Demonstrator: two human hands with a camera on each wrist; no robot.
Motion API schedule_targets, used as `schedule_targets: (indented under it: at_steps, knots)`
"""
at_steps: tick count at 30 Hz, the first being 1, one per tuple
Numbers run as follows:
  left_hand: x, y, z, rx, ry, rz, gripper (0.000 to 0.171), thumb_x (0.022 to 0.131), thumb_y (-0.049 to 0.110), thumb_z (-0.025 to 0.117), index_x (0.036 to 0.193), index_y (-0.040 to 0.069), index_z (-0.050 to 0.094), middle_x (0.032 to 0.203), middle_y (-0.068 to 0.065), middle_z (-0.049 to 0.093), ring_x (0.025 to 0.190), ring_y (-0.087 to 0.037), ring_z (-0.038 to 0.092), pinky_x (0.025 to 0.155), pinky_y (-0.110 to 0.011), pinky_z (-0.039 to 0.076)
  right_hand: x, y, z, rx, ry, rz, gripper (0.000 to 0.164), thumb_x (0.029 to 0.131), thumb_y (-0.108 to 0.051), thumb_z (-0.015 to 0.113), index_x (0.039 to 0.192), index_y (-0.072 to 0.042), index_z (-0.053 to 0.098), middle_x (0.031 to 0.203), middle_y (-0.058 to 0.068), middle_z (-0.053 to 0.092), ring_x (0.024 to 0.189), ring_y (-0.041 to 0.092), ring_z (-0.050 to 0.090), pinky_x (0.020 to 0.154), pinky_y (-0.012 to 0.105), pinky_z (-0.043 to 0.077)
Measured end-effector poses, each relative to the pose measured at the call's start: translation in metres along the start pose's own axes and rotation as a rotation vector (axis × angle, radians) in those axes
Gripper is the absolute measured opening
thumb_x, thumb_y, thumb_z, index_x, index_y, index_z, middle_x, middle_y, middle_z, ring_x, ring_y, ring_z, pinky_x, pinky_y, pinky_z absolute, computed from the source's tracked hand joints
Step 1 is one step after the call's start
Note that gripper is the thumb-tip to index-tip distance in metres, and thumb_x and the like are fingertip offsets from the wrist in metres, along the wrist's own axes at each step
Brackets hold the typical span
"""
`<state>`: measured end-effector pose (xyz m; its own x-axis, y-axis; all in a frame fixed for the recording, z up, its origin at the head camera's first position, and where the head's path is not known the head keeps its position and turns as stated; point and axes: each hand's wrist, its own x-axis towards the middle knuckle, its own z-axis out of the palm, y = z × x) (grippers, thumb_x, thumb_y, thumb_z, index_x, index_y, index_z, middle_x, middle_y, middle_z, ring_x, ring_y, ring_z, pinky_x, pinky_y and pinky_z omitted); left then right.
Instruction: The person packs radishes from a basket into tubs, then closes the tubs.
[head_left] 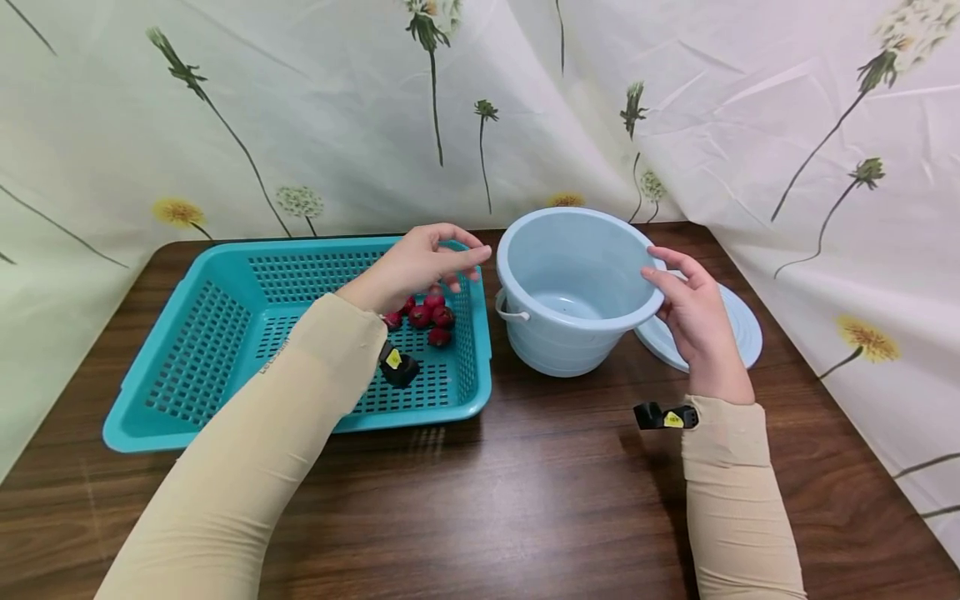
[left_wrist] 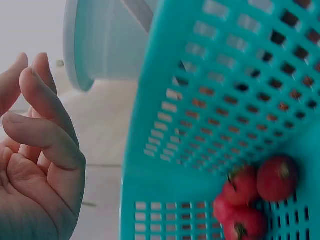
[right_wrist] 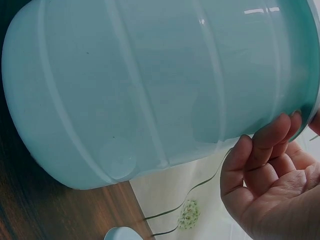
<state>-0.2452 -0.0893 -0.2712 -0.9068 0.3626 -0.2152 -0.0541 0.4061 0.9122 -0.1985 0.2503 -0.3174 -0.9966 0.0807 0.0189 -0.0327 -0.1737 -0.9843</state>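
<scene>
- Head: the loosely bent, empty left hand (head_left: pixel 420 260) hangs over the basket's (head_left: pixel 420 421) right edge; the right hand (head_left: pixel 697 321) pinches the bucket's (head_left: pixel 562 354) rim near the table's (head_left: pixel 525 500) back edge.
- Left wrist: red produce (left_wrist: pixel 278 177) lies inside.
- Right wrist: uneven pulling might tip the bucket.

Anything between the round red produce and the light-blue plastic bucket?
Yes: the teal perforated plastic basket's right wall stands between the round red produce and the light-blue plastic bucket; the left hand hovers above that wall.
</scene>
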Motion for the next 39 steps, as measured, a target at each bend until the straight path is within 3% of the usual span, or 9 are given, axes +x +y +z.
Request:
schedule_targets:
  at_steps: [6, 13, 19, 27, 39]
  knots:
    - [-0.003, -0.014, -0.016, 0.038, 0.029, -0.034, 0.045, 0.094, 0.05, 0.062, 0.126, 0.018, 0.058, 0.11, -0.012, 0.071, 0.069, -0.015, 0.06, 0.062, -0.027, 0.045, -0.001, 0.0, -0.002, -0.006, 0.002, -0.003, 0.027, 0.094, -0.015, 0.069, 0.12, -0.016, 0.061, 0.096, 0.0, 0.068, 0.074, 0.006, 0.066, 0.066, 0.019, 0.054]
    - [-0.005, -0.034, -0.035, 0.082, 0.07, -0.052, 0.051, 0.094, 0.054, 0.059, 0.127, 0.015, 0.058, 0.108, -0.007, 0.071, 0.072, -0.013, 0.06, 0.069, -0.031, 0.045, -0.001, 0.0, -0.003, -0.022, 0.005, -0.005, 0.028, 0.094, -0.016, 0.068, 0.121, -0.016, 0.061, 0.105, 0.003, 0.063, 0.076, 0.006, 0.067, 0.067, 0.018, 0.054]
    - [-0.008, -0.048, -0.049, 0.122, 0.083, -0.067, 0.053, 0.095, 0.053, 0.058, 0.132, 0.013, 0.057, 0.106, -0.004, 0.07, 0.075, -0.014, 0.061, 0.067, -0.033, 0.044, -0.001, -0.001, -0.002, -0.017, 0.006, -0.005, 0.028, 0.094, -0.016, 0.069, 0.12, -0.016, 0.061, 0.098, 0.001, 0.067, 0.074, 0.007, 0.066, 0.066, 0.019, 0.054]
    - [-0.006, -0.064, -0.061, 0.12, 0.106, -0.088, 0.055, 0.097, 0.051, 0.056, 0.141, 0.021, 0.048, 0.107, -0.003, 0.068, 0.071, -0.014, 0.057, 0.061, -0.033, 0.046, -0.001, -0.002, -0.002, -0.019, 0.002, -0.006, 0.028, 0.094, -0.016, 0.069, 0.12, -0.016, 0.061, 0.096, 0.0, 0.068, 0.074, 0.007, 0.066, 0.066, 0.019, 0.055]
    - [-0.009, -0.088, -0.074, 0.22, 0.096, -0.179, 0.06, 0.096, 0.056, 0.056, 0.142, 0.018, 0.048, 0.13, -0.019, 0.06, 0.083, -0.022, 0.062, 0.066, -0.035, 0.043, -0.002, 0.0, -0.001, -0.005, -0.002, -0.01, 0.027, 0.093, -0.015, 0.069, 0.12, -0.016, 0.062, 0.089, -0.002, 0.07, 0.071, 0.006, 0.066, 0.064, 0.018, 0.054]
